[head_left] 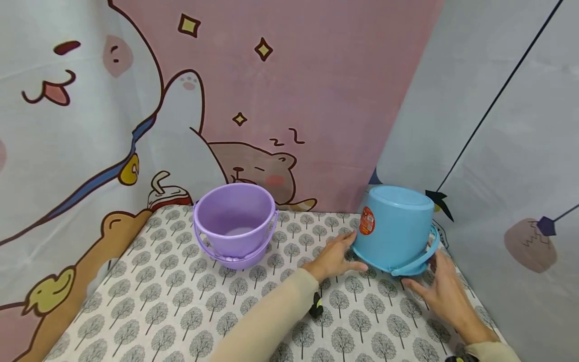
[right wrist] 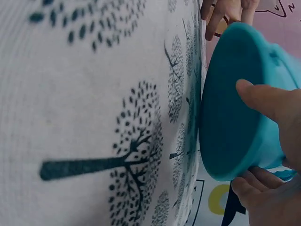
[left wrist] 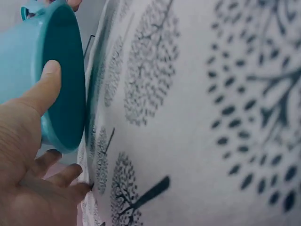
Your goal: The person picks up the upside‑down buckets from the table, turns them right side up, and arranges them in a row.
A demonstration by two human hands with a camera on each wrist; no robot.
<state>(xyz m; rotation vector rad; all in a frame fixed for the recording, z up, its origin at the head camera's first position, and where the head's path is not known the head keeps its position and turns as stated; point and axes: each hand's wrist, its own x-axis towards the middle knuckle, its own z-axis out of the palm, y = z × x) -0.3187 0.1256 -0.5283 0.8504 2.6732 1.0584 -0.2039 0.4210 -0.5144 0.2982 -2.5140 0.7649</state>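
A light blue bucket [head_left: 398, 226] is upside down at the right of the table, its base up and its mouth tilted down over the cloth. My left hand [head_left: 334, 256] holds its left side, thumb [left wrist: 49, 84] over the rim and other fingers along the outside. On the other side my right hand [head_left: 441, 291] holds the bucket, thumb across the rim in the right wrist view and fingers partly hidden behind the wall. The blue handle [head_left: 418, 261] hangs at the front right near the right hand. The dark inside [right wrist: 233, 103] shows from both wrists.
A purple bucket [head_left: 235, 226] stands upright left of centre, its handle down at the front. A cloth with tree prints [head_left: 181, 301] covers the table. Cartoon-printed curtains [head_left: 325, 100] rise behind and at both sides, the right one close to the blue bucket.
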